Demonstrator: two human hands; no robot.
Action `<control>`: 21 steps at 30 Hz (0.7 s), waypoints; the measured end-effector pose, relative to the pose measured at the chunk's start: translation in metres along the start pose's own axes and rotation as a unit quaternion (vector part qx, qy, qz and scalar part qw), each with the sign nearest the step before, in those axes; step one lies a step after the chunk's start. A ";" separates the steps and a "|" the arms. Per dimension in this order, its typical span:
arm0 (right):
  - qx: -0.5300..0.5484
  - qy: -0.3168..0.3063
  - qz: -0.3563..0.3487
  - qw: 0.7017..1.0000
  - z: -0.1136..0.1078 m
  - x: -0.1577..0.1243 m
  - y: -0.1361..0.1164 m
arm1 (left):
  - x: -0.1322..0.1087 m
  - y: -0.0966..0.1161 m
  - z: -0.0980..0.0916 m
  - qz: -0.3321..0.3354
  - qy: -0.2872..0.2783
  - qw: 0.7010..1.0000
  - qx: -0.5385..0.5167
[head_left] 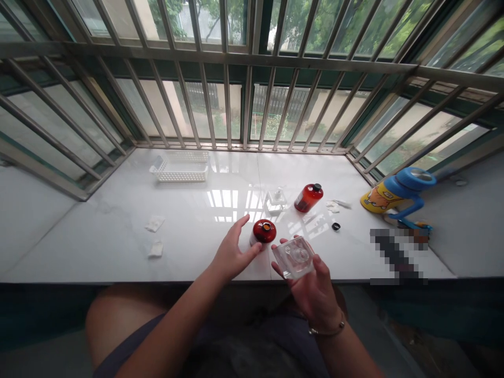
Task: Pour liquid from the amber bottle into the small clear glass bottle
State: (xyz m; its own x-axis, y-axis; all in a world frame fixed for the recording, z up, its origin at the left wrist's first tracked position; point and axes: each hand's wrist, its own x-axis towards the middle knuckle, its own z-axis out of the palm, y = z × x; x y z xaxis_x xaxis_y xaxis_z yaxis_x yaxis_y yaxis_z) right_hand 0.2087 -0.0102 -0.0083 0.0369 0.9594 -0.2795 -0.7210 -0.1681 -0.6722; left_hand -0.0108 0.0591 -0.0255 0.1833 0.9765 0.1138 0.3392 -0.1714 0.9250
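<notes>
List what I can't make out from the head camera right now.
Head view: the thing beside the blue and yellow bottle is blurred out by a pixelated patch.
Head view: label on the lying red bottle, too small to read.
Head view: contents of the clear container in the right hand, lost in glare.
Head view: the small clear thing behind the upright red bottle, shape lost in window reflections.
</notes>
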 end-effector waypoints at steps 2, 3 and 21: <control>0.000 0.017 -0.015 1.000 -0.003 0.006 -0.005 | 0.012 -0.005 0.005 -0.008 -0.015 0.999 0.031; 0.001 0.021 -0.022 1.000 -0.004 0.010 -0.007 | 0.018 -0.008 0.009 -0.011 -0.021 0.999 0.035; -0.089 -0.006 -0.102 0.991 -0.023 0.047 0.007 | -0.017 0.010 -0.010 0.092 0.011 0.995 0.038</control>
State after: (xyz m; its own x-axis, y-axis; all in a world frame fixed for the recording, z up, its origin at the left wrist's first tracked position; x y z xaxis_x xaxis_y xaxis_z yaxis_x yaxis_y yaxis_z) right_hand 0.2216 0.0282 -0.0418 0.1593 0.9801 -0.1182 -0.5660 -0.0074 -0.8244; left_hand -0.0200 0.0420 -0.0145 0.2288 0.9303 0.2867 0.3716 -0.3557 0.8576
